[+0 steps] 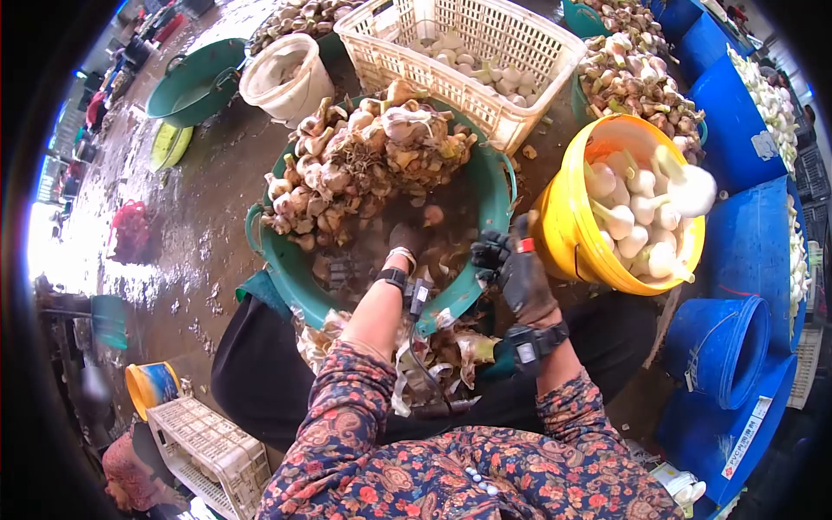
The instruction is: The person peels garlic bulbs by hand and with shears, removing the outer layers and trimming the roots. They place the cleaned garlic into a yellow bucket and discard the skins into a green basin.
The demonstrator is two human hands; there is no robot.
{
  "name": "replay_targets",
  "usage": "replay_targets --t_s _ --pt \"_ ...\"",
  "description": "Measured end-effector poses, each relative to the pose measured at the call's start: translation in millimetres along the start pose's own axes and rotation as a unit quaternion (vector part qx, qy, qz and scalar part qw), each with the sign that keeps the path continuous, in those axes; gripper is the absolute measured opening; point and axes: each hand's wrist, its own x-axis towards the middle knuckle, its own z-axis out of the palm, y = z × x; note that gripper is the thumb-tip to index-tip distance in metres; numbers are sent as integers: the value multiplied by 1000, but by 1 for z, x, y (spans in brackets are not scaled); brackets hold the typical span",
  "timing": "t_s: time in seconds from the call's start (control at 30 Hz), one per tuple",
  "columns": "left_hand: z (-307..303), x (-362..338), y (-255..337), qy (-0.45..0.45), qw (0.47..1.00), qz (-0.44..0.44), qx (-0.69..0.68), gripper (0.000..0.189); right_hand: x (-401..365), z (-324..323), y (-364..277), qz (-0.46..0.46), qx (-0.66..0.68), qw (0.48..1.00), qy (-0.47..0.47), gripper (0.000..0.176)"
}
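A green basin (507, 204) stands in front of me, heaped at its far side with unpeeled garlic bulbs (347, 165). My left hand (404, 238) reaches down into the basin, below the heap; its fingers are blurred and hard to make out. Just off the basin's right rim is my right hand (524, 282), in a dark glove with its fingers curled. A red band shows near its top; whatever the fingers hold is not clear. Close to its right, a yellow bucket (559, 230) contains cleaned white garlic bulbs (637, 204). Loose peelings (438, 364) lie at the near rim.
Behind the basin stands a cream plastic crate (520, 130) with white bulbs, beside a white bucket (290, 87). Blue bins (750, 238) and a blue bucket (719, 347) line the right. Another crate (212, 451) sits at lower left, near a person (134, 468).
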Motion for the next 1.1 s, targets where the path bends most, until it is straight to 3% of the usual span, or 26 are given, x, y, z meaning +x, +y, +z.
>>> replay_targets --t_s 0.07,0.1,0.13,0.17,0.23,0.3,0.33,0.37,0.43,0.47,0.53,0.57,0.63,0.7,0.77,0.83,0.9,0.93,0.97,1.0,1.03,1.1 --pt "3 -4 9 21 997 41 60 39 29 -12 24 3 -44 999 29 57" --pt "-10 -16 20 -18 992 -19 -126 36 39 -17 34 5 -86 995 51 52" --pt "-25 -31 30 -55 948 -81 -304 34 35 -8 34 10 -109 991 77 47" --pt "-40 -46 37 -56 948 -85 -301 34 38 -7 41 15 -107 991 77 47" --pt "-72 -78 50 -157 921 9 -357 28 43 -7 56 25 -193 979 60 48" --pt "-89 -107 57 -144 928 103 -328 44 27 3 57 65 -185 980 31 50" --pt "-92 -120 60 -84 934 179 -298 49 19 10 57 119 -76 989 -46 48" --pt "-85 -131 56 -79 921 194 -329 56 12 15 57 171 33 977 -123 46" --pt "-93 -155 67 -108 866 98 -478 60 21 5 76 208 60 965 -148 46" --pt "-99 -160 68 -102 868 99 -476 60 22 1 79 93 -148 977 -121 47" --pt "-111 -174 67 -61 905 66 -415 56 -10 20 61 -133 -477 868 -37 47" --pt "-118 -182 67 -55 906 64 -414 56 -15 22 63 -134 -477 868 -44 47" --pt "-132 -196 72 -32 974 123 -188 51 -22 23 64 -351 -541 764 -34 39" --pt "-133 -204 74 8 981 159 -111 53 -23 26 67 -355 -523 773 -47 31" --pt "-133 -210 72 47 984 168 -42 53 -25 30 68 -282 -532 795 -76 27" --pt "-131 -212 65 59 982 175 -42 52 -28 30 70 -282 -540 787 -95 23" --pt "-132 -210 62 31 983 160 -84 53 -23 22 77 -330 -524 775 -125 19" --pt "-139 -211 63 -11 980 142 -141 51 -15 17 78 -301 -468 813 -173 16" --pt "-139 -211 61 -11 980 142 -140 51 -9 13 80 -302 -467 813 -173 16" --pt "-139 -210 61 -38 969 109 -217 48 -8 14 78 -142 -331 916 -175 17" --pt "-139 -210 61 -65 951 76 -291 45 -7 14 77 26 -177 970 -167 18" --pt "-132 -211 65 -60 956 81 -277 47 -12 16 71 39 -201 962 -183 28"
